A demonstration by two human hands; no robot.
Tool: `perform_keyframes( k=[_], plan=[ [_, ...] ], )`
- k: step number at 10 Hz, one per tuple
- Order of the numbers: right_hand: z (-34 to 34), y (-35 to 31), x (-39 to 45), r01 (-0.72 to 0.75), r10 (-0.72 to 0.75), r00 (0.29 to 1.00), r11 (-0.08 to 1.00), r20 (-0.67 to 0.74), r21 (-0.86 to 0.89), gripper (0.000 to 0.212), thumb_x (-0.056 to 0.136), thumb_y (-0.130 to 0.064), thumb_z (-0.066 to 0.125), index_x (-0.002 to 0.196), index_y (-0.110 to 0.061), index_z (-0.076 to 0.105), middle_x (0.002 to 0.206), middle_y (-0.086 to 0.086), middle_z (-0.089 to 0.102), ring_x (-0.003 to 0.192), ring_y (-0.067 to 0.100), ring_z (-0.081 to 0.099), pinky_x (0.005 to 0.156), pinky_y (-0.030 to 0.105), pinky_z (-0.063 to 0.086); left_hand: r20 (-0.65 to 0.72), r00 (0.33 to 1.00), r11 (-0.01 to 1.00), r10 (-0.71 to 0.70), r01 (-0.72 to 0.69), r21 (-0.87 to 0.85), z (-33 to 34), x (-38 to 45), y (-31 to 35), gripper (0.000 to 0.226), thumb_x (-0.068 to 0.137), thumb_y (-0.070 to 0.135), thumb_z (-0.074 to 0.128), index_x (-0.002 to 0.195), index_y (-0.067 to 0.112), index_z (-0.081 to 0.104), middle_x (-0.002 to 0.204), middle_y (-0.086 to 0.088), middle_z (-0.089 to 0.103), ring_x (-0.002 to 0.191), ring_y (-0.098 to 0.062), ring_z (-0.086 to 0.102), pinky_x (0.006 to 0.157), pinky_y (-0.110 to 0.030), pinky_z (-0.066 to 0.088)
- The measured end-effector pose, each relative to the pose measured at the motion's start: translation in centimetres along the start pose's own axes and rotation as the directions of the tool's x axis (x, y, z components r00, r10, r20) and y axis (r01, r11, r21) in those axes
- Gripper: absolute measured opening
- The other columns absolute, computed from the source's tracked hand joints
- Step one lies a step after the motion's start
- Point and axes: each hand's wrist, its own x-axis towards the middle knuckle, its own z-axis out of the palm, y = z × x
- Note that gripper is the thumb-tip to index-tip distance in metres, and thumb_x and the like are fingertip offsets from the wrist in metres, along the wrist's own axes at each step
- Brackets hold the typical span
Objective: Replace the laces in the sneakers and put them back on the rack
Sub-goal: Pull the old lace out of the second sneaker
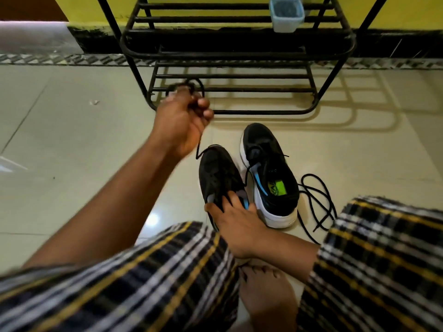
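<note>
A checked woven cloth (148,283) covers the knees, with a bare foot (266,295) between them. The right hand (236,222) grips the heel end of the left sneaker (217,174), a black mesh shoe whose long axis runs toe-forward toward the rack (227,56). The left hand (182,118) is raised, its fingers clenched on a thin black lace (199,146) that runs down to that shoe. The right sneaker (268,173), white-soled, stands just beside it, toe likewise to the rack. A loose corded lace (316,200) curls on the glossy tiles. A pale plastic tub (286,14) sits on the rack's metal bars.
</note>
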Motion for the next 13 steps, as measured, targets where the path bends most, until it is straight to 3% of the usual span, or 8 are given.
perform_keyframes(
  k=[1,4,7,8,9,11,12,13],
  plan=[
    [-2.1,-0.5,-0.9,0.028,-0.030,0.998,0.999,0.051,0.035,0.062,0.089,-0.035,0.051,0.142,-0.022,0.021,0.145,0.011,0.025,0.142,0.029,0.004,0.109,0.054,0.015,-0.120,0.990,0.975,-0.073,0.096,0.198,-1.8,1.6,1.6,0.023,0.103,0.022,0.033,0.089,0.014,0.050,0.072,0.001,0.046,0.062,-0.008,0.046,0.058,-0.021,0.040],
    [-3.2,-0.7,-1.3,0.031,-0.029,0.996,0.999,0.082,-0.026,0.060,0.090,-0.046,0.042,0.143,-0.031,0.018,0.139,0.005,0.030,0.139,0.027,0.009,0.107,0.060,0.015,-0.261,0.941,0.554,-0.216,0.338,0.761,-8.3,-2.6,-8.2,0.019,0.098,0.019,0.049,0.079,0.014,0.050,0.073,-0.005,0.054,0.067,-0.020,0.054,0.062,-0.030,0.044],
    [-9.4,1.9,0.2,-0.007,0.074,0.941,0.980,-0.329,0.200,0.019,0.091,-0.034,0.051,0.096,-0.022,0.065,0.094,-0.002,0.064,0.093,0.020,0.056,0.079,0.033,0.047,-0.078,0.965,0.323,-0.250,0.159,0.933,-7.9,-4.7,-9.7,0.097,0.058,0.085,0.049,0.127,0.018,0.050,0.122,-0.007,0.056,0.113,-0.024,0.056,0.093,-0.044,0.050],
    [-9.3,3.1,2.0,-0.142,0.105,0.956,0.983,-0.274,-0.119,0.028,0.092,-0.037,0.050,0.109,-0.020,0.063,0.112,0.001,0.059,0.114,0.024,0.043,0.093,0.036,0.035,-0.076,0.944,0.191,-0.320,0.143,0.971,-7.1,-5.5,-9.6,0.091,0.069,0.082,0.045,0.138,0.022,0.039,0.134,-0.009,0.045,0.126,-0.030,0.043,0.104,-0.046,0.039],
    [-8.5,3.1,2.7,-0.173,0.110,0.961,0.955,-0.254,-0.241,0.030,0.092,-0.036,0.051,0.111,-0.016,0.063,0.116,0.005,0.058,0.118,0.027,0.039,0.094,0.037,0.033,-0.054,0.961,0.060,-0.271,0.073,0.996,-6.3,-7.1,-10.8,0.076,0.090,0.058,0.044,0.148,0.016,0.018,0.148,-0.012,0.026,0.136,-0.033,0.026,0.109,-0.045,0.030],
    [-7.5,3.0,3.1,-0.191,0.111,0.963,0.925,-0.247,-0.328,0.027,0.091,-0.025,0.052,0.114,-0.013,0.058,0.119,0.006,0.054,0.116,0.028,0.039,0.091,0.036,0.033,-0.051,0.956,-0.071,-0.288,0.032,0.997,-6.1,-8.7,-12.8,0.083,0.091,0.059,0.022,0.150,0.013,-0.013,0.159,-0.008,-0.006,0.144,-0.027,0.014,0.115,-0.039,0.021],
    [-7.6,3.2,3.3,-0.173,0.089,0.963,0.929,-0.255,-0.327,0.026,0.090,-0.023,0.053,0.114,-0.014,0.059,0.120,0.006,0.052,0.117,0.028,0.038,0.092,0.036,0.033,0.021,0.981,-0.114,-0.190,-0.043,0.993,-6.4,-8.9,-12.9,0.093,0.071,0.064,-0.001,0.150,0.014,-0.011,0.159,-0.007,-0.006,0.145,-0.025,0.011,0.118,-0.038,0.013],
    [-7.6,3.5,3.4,-0.148,0.070,0.963,0.944,-0.259,-0.296,0.025,0.091,-0.024,0.053,0.113,-0.016,0.061,0.119,0.005,0.053,0.117,0.027,0.038,0.093,0.036,0.033,0.257,0.964,-0.079,-0.070,-0.262,0.962,-7.0,-9.3,-13.0,0.072,0.083,0.040,0.013,0.151,0.017,0.013,0.158,-0.004,0.014,0.142,-0.024,0.023,0.117,-0.047,0.018]
  ],
)
